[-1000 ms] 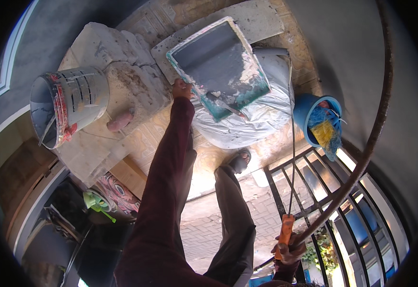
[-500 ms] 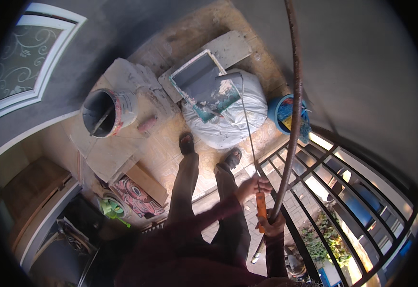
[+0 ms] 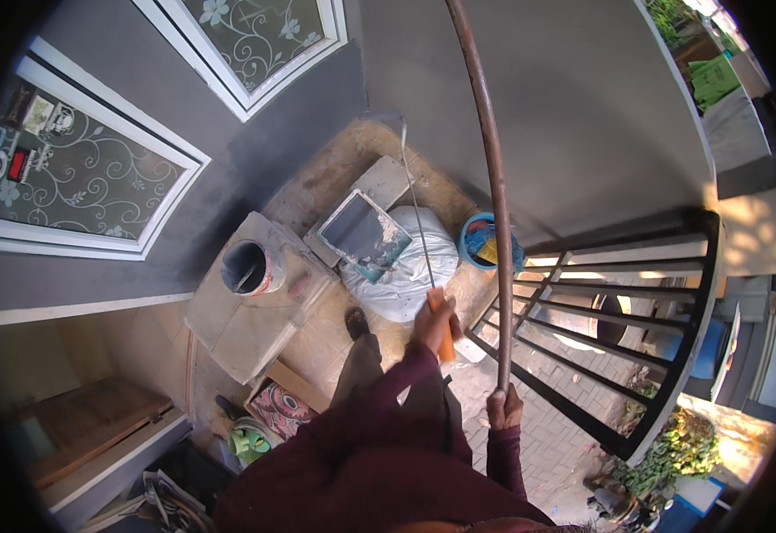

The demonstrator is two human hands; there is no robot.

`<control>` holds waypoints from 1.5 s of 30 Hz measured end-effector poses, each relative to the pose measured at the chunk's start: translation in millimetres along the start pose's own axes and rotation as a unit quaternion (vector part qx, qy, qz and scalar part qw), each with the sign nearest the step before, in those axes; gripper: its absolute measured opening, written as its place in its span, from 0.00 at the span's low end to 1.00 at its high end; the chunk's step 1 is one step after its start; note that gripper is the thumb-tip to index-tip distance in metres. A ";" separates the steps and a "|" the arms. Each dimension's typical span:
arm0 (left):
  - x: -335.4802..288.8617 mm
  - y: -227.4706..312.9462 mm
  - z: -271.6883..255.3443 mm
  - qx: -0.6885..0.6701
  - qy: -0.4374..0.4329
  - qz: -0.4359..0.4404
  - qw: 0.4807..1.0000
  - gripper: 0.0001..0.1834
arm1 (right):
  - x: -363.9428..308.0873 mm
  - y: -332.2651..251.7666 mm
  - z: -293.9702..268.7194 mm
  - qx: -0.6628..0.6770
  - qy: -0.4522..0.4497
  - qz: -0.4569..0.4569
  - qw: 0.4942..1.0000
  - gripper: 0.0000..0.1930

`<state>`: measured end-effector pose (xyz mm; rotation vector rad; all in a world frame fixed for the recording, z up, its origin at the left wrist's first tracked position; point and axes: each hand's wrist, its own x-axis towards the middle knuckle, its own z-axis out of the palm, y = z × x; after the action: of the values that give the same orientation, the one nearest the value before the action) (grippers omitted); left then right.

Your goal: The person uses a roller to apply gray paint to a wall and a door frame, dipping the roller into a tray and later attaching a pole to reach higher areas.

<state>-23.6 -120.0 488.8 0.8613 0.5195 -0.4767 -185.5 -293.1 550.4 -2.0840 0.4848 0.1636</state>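
My left hand is closed round the orange handle of a paint roller. The roller's thin metal rod runs up and away from me, its head by the far wall corner, grey against grey. At the right, my right hand grips the lower part of a long brown pole, which rises out of the top of the picture. Below the roller rod, a rectangular paint tray with grey paint rests tilted on a white sack.
A paint bucket stands on stacked tiles at the left. Right of the sack is a blue bucket with a yellow and blue item. A black metal railing stands at the right. Two white-framed windows are in the grey wall.
The roller has lifted out of the tray toward the wall corner. My left hand has moved from the rod to the handle; my right hand has let the handle go and keeps the pole. The view has tilted up.
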 end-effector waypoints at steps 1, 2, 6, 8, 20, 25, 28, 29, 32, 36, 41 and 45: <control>13.8 20.3 8.5 0.004 0.023 0.034 0.999 0.12 | -23.8 16.1 -13.2 0.001 0.011 0.011 1.000 0.30; 28.1 45.6 15.2 -0.004 0.037 0.057 0.998 0.12 | -45.3 30.7 -23.5 0.001 0.021 0.019 1.000 0.31; 112.4 131.4 20.3 -0.024 -0.049 0.110 0.992 0.09 | -144.7 65.4 -53.6 -0.048 0.031 0.061 0.997 0.31; 148.4 170.4 34.9 -0.072 -0.068 0.083 0.992 0.08 | -190.3 80.1 -60.6 -0.039 0.032 0.094 0.994 0.31; 244.1 226.4 110.4 -0.166 -0.046 0.014 0.985 0.18 | -293.2 81.4 -76.7 -0.106 0.063 0.175 0.977 0.30; 244.0 221.5 97.1 -0.098 -0.057 0.020 0.993 0.17 | -284.5 93.8 -83.0 -0.085 0.055 0.160 0.982 0.30; 219.4 191.6 125.7 -0.091 -0.027 0.051 0.994 0.18 | -289.7 98.5 -96.4 -0.128 0.058 0.207 0.968 0.29; 219.0 190.1 121.0 -0.087 -0.027 0.067 0.994 0.17 | -291.0 101.2 -100.6 -0.134 0.059 0.196 0.970 0.29; 224.1 182.9 109.2 -0.062 -0.023 0.108 0.992 0.15 | -294.7 106.9 -111.9 -0.166 0.068 0.173 0.968 0.26; 233.9 153.8 96.1 -0.013 0.007 0.140 0.990 0.12 | -305.2 105.7 -128.7 -0.250 0.113 0.150 0.950 0.19; 240.4 116.0 87.2 -0.026 0.070 0.186 0.980 0.11 | -309.9 75.7 -150.4 -0.334 0.125 0.111 0.928 0.14; 240.2 78.4 83.1 -0.023 0.070 0.194 0.978 0.11 | -313.1 53.6 -166.5 -0.383 0.130 0.103 0.909 0.12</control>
<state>228.1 -186.6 434.8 0.9305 0.4749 -0.0465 -505.2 -372.1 692.3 -2.8393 0.9154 0.2257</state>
